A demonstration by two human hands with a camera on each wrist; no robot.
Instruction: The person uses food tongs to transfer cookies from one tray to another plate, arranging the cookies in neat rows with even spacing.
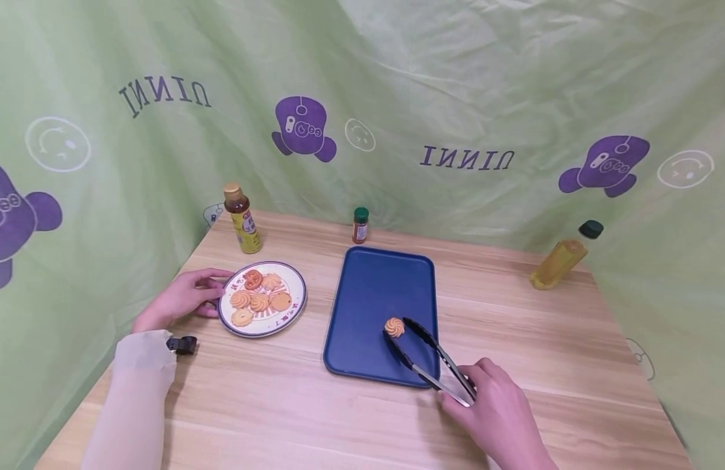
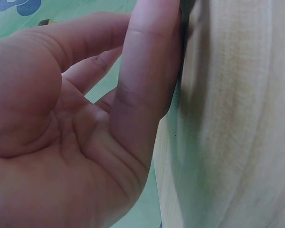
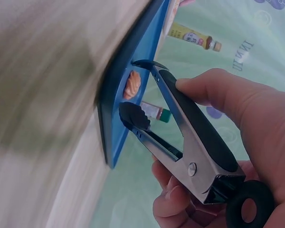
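Observation:
My left hand [image 1: 186, 294] is at the left rim of a round white plate [image 1: 286, 277] with a dark blue edge, holding it there. On the plate lie several cookies [image 1: 259, 302], among them swirled ones and a pretzel-shaped one. The left wrist view shows my bent fingers [image 2: 142, 80] low beside the tabletop, but the plate is mostly hidden. My right hand [image 1: 498, 405] grips metal tongs [image 3: 185, 128] with black tips. Those tips are spread on either side of a swirled cookie [image 1: 394, 327] on the blue tray [image 1: 377, 287], with a gap showing around it.
Behind the plate stands a yellow-labelled bottle [image 1: 245, 225]. A small green-capped jar [image 1: 360, 226] is just past the tray's far edge. Far right on the wooden table [image 1: 268, 405] is a bottle of yellow liquid [image 1: 559, 261]. Green printed cloth [image 1: 398, 98] hangs around the table.

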